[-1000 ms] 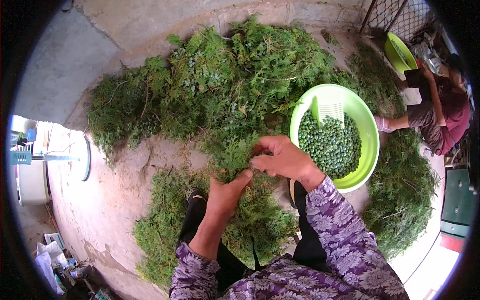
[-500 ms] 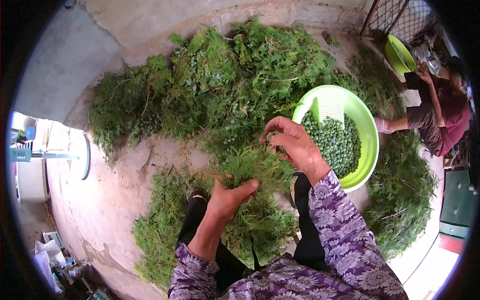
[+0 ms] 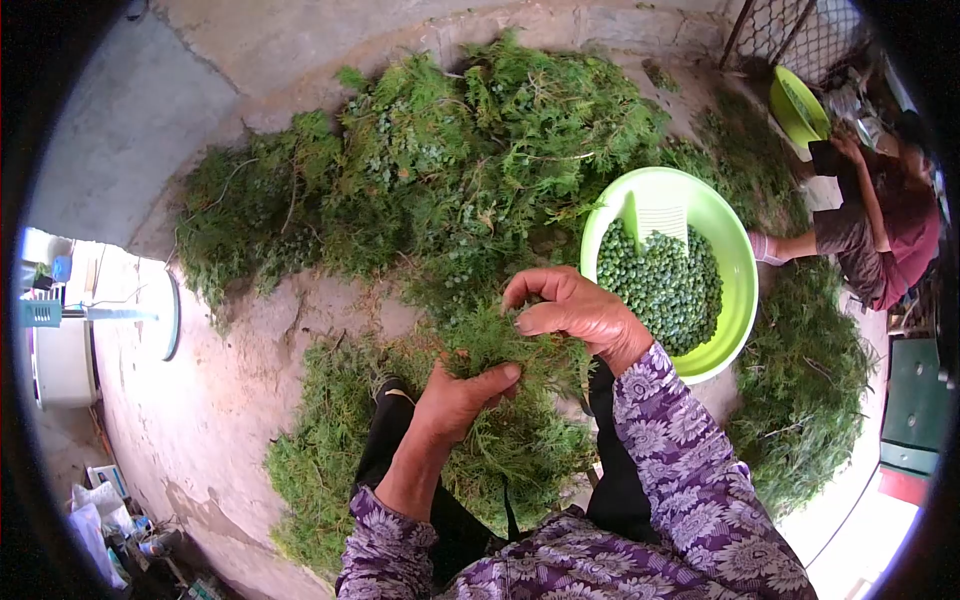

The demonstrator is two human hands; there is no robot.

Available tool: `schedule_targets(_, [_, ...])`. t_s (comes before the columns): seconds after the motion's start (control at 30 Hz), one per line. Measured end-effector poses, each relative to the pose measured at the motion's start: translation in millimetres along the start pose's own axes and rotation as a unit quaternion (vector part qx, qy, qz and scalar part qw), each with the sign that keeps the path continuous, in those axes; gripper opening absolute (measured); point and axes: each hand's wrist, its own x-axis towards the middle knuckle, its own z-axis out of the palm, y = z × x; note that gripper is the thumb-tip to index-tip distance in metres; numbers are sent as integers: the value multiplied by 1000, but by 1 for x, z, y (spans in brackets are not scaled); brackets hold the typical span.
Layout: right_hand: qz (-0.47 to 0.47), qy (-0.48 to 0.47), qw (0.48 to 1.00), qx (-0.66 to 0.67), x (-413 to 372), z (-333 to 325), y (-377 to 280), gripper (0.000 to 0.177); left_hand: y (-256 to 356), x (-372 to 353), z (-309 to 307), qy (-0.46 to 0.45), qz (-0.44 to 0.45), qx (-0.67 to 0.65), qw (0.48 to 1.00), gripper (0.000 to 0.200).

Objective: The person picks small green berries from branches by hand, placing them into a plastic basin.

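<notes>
Between my knees, my left hand (image 3: 455,398) is closed around a leafy green sprig (image 3: 490,340), its thumb lying across the stems. My right hand (image 3: 580,315) is at the sprig's upper right side, thumb and index finger bent close together among the leaf tips; anything between them is too small to make out. Just right of that hand stands a light green basin (image 3: 740,270) with a ribbed inner section, holding many small green berries (image 3: 665,290). A large heap of cut branches (image 3: 420,150) lies beyond my hands.
More branches lie under my hands and right of the basin (image 3: 800,400). At the upper right a person (image 3: 890,220) sits by another green basin (image 3: 798,108). A fan-like stand (image 3: 165,310) is at the left, with clutter (image 3: 110,520) at the lower left.
My right hand has moved left and slightly down, from beside the basin's edge onto the tips of the sprig. My left hand keeps its hold in nearly the same place.
</notes>
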Motion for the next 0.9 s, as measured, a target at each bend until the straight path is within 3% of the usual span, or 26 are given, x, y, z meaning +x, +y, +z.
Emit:
schedule_targets(0.27, [5, 54, 997, -49, 0, 3, -4, 19, 1, 1, 2, 32, -12, 0, 999, 22])
schedule_targets(0.33, [-83, 114, 965, -221, 6, 2, 5, 15, 3, 1, 3, 40, -11, 0, 999, 21])
schedule_targets(0.47, [-77, 211, 936, -272, 8, 11, 9, 15, 3, 5, 4, 70, -3, 30, 997, 19])
schedule_targets(0.53, [-141, 267, 880, -368, 9, 14, 11, 15, 1, 9, 4, 79, 10, 26, 997, 19])
schedule_targets(0.57, [-142, 267, 879, -368, 8, 16, 9, 15, 1, 11, 3, 78, 19, 28, 996, 18])
schedule_targets(0.63, [-194, 337, 789, -476, 5, 20, 5, 16, 2, 8, 6, 78, 28, 31, 996, 16])
schedule_targets(0.67, [-195, 337, 789, -476, 9, 11, 9, 16, 3, 2, 13, 94, 15, 8, 995, 16])
schedule_targets(0.73, [-178, 435, 797, -380, 15, -25, 18, 14, 2, 1, 9, 109, 1, -16, 994, 16])
schedule_targets(0.8, [-138, 480, 822, -274, 5, -44, 9, 16, -3, 5, -12, 25, -31, -68, 997, 21])
schedule_targets(0.9, [-142, 528, 766, -338, -13, -65, 4, 19, 5, 10, -21, 14, 19, -200, 980, 27])
